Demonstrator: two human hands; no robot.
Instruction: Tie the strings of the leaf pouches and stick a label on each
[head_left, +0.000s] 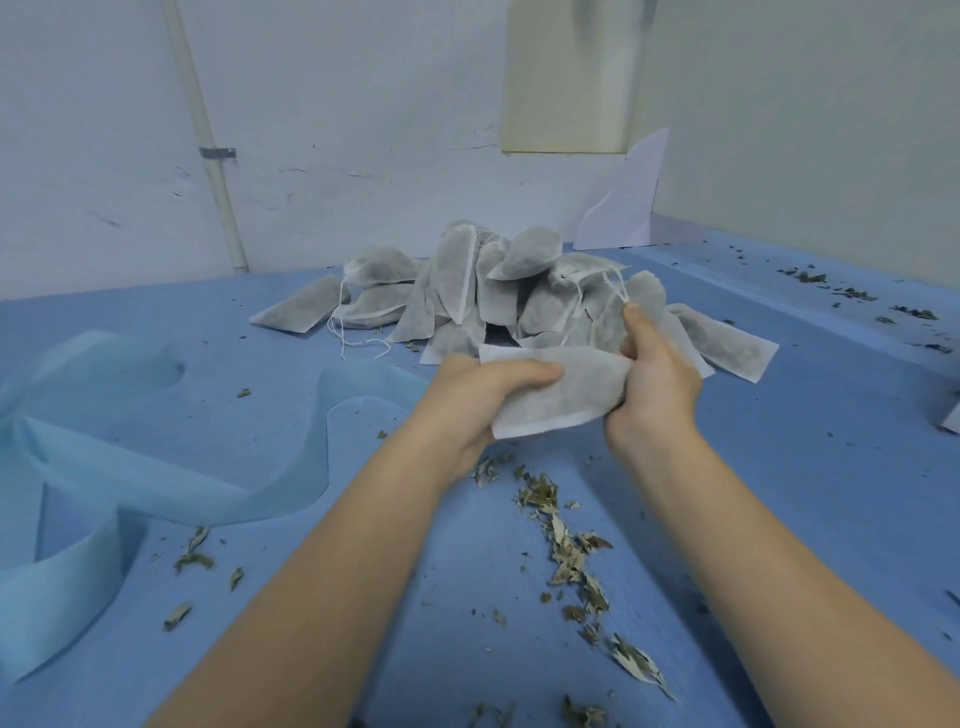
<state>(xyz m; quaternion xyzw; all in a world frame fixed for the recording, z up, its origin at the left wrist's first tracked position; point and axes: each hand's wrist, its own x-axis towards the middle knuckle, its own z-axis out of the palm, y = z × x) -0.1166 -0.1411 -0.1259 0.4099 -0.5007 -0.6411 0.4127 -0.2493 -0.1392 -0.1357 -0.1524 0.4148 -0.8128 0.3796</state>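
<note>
I hold one white leaf pouch (558, 397) between both hands above the blue surface. My left hand (480, 397) grips its left end, fingers curled over the top edge. My right hand (652, 379) grips the bunched right end, thumb raised, where thin white strings (615, 286) rise from the pouch's neck. Behind the hands lies a pile of several filled grey-white pouches (493, 291), some with loose strings trailing to the left (358, 340). No label shows on the held pouch.
Dried leaf bits (566, 545) are scattered on the blue surface (779, 467) below my hands and at the far right. A light blue fabric strip (156, 467) curls at the left. White paper sheets (631, 202) lean against the back wall.
</note>
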